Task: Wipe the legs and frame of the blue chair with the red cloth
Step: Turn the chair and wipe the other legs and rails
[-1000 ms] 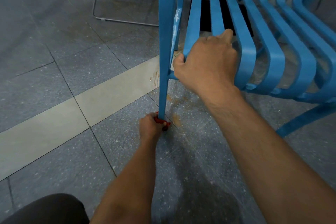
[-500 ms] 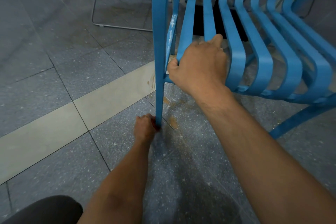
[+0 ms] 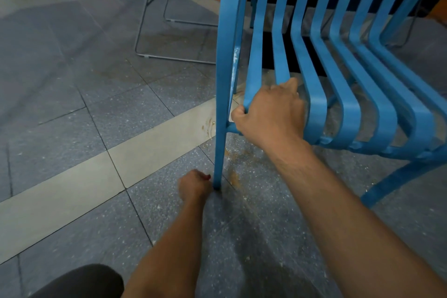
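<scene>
The blue chair (image 3: 316,94) of bent metal slats fills the upper right of the view. Its near leg (image 3: 221,128) runs straight down to the floor. My left hand (image 3: 193,185) is at the foot of that leg, down at floor level, gripping the red cloth (image 3: 207,177), of which only a small sliver shows between my fingers and the leg. My right hand (image 3: 271,113) grips the leftmost seat slats near the frame bar, fingers curled round them.
Grey speckled floor tiles with a pale stripe (image 3: 96,176) run across. Brown stains (image 3: 232,174) mark the floor by the leg. A chrome sled-base chair (image 3: 154,53) stands behind left. My knee (image 3: 79,283) shows at the bottom left.
The view has tilted up and the chair appears shifted left. My left hand stays at the foot of the leg; less of the red cloth shows now. My right hand keeps its hold.
</scene>
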The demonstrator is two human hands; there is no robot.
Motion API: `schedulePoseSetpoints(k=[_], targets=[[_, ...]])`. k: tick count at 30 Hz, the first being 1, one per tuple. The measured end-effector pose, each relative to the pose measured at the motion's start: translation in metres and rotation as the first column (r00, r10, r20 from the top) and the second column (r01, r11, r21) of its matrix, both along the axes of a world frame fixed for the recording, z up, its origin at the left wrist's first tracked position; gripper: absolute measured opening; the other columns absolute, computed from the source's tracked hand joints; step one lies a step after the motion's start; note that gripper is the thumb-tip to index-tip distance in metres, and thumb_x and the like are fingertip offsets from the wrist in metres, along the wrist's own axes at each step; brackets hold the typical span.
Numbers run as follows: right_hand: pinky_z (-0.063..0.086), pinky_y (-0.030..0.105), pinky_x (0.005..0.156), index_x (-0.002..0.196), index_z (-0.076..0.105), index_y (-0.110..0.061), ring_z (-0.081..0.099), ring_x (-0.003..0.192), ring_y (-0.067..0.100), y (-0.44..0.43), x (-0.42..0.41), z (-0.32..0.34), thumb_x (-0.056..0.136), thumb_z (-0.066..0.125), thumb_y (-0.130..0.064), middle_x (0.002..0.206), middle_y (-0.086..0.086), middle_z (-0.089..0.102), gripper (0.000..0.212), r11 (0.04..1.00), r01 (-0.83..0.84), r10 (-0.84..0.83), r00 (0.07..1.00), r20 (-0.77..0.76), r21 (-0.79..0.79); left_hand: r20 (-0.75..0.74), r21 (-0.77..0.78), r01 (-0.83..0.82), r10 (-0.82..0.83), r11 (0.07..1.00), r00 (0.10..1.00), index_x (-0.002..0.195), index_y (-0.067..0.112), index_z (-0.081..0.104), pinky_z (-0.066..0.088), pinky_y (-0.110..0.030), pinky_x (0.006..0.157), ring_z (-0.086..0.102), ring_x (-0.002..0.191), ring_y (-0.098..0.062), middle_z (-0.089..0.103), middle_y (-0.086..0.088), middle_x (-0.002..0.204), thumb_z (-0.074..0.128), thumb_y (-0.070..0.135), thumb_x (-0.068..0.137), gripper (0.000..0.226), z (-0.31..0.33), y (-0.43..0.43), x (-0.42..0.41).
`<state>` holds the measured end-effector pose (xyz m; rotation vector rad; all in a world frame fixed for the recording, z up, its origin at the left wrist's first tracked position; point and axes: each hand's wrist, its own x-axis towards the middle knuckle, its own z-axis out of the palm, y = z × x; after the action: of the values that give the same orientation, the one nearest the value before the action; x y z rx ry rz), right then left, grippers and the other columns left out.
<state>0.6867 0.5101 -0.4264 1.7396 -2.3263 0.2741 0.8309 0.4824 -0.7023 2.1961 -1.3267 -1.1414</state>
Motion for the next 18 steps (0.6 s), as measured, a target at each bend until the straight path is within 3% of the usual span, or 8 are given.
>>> schedulePoseSetpoints(k=[3,4,6,9,11,14,16,18], targets=[[0.042,0.040,0.072,0.100,0.068,-0.005,0.046,0.114,0.031,0.003,-0.005,0.000,0.092,0.050,-0.059,0.086,0.005,0.046,0.058,0.999,-0.023,0.023,1.000,0.011,-0.022,-0.314,0.037,-0.285,0.281,0.958,0.907,0.093,0.014,0.076,0.064,-0.035,0.065,0.073,0.073,-0.017,0.078,-0.009,0.088,0.078,0.020,0.091,0.006,0.042,-0.013,0.006],[0.037,0.038,0.070,0.101,0.068,-0.006,0.045,0.114,0.030,0.004,-0.006,0.000,0.092,0.051,-0.061,0.086,0.003,0.044,0.058,0.999,-0.029,0.030,0.999,0.023,-0.026,-0.382,0.026,-0.348,0.331,0.937,0.863,0.089,0.011,0.076,0.058,-0.031,0.057,0.069,0.068,-0.017,0.077,-0.013,0.086,0.073,0.015,0.089,0.005,0.064,-0.018,0.007],[0.036,0.036,0.072,0.106,0.069,-0.007,0.046,0.114,0.027,0.009,-0.007,0.001,0.091,0.054,-0.063,0.091,0.004,0.051,0.060,0.999,-0.019,0.021,0.998,0.056,-0.045,-0.562,0.014,-0.400,0.337,0.917,0.755,0.087,0.008,0.076,0.050,-0.031,0.056,0.066,0.067,-0.023,0.075,-0.015,0.082,0.062,0.005,0.078,0.016,0.113,-0.025,0.010],[0.048,0.038,0.088,0.125,0.062,-0.007,0.049,0.117,0.029,0.019,-0.004,0.000,0.082,0.072,-0.061,0.124,0.011,0.057,0.069,0.983,0.045,-0.015,0.986,0.164,-0.177,-0.777,-0.028,-0.225,0.121,0.974,0.618,0.102,0.008,0.075,0.056,-0.028,0.051,0.077,0.071,-0.035,0.077,-0.020,0.094,0.048,0.006,0.055,0.054,0.175,-0.028,0.017],[0.051,0.044,0.102,0.144,0.044,-0.005,0.045,0.131,0.035,0.025,0.000,0.001,0.074,0.081,-0.060,0.147,0.018,0.046,0.096,0.965,0.153,-0.085,0.950,0.300,-0.212,-0.764,-0.097,-0.006,-0.071,0.995,0.642,0.111,0.008,0.075,0.059,-0.034,0.062,0.076,0.075,-0.038,0.076,-0.027,0.104,0.046,0.009,0.054,0.064,0.206,-0.032,0.021],[0.043,0.046,0.113,0.160,0.018,0.003,0.040,0.144,0.038,0.026,0.005,0.000,0.071,0.081,-0.064,0.159,0.022,0.038,0.128,0.955,0.283,-0.206,0.852,0.481,-0.092,-0.683,-0.121,0.265,-0.274,0.957,0.677,0.112,0.006,0.076,0.058,-0.032,0.056,0.073,0.064,-0.028,0.078,-0.018,0.082,0.042,0.006,0.056,0.066,0.232,-0.040,0.018],[0.045,0.044,0.111,0.163,0.011,0.003,0.042,0.145,0.037,0.019,0.004,0.000,0.067,0.081,-0.064,0.162,0.022,0.036,0.137,0.952,0.305,-0.235,0.800,0.552,-0.038,-0.660,-0.097,0.369,-0.337,0.924,0.672,0.102,-0.002,0.077,0.056,-0.034,0.056,0.070,0.063,-0.029,0.075,-0.019,0.076,0.039,0.002,0.063,0.055,0.240,-0.046,0.011],[0.047,0.043,0.108,0.164,0.012,0.001,0.046,0.143,0.034,0.010,-0.001,0.000,0.061,0.085,-0.068,0.161,0.018,0.039,0.144,0.955,0.296,-0.248,0.776,0.580,0.013,-0.675,-0.083,0.423,-0.363,0.902,0.642,0.074,-0.001,0.077,0.051,-0.035,0.057,0.066,0.062,-0.035,0.070,-0.023,0.077,0.035,-0.001,0.066,0.043,0.243,-0.048,0.006]])
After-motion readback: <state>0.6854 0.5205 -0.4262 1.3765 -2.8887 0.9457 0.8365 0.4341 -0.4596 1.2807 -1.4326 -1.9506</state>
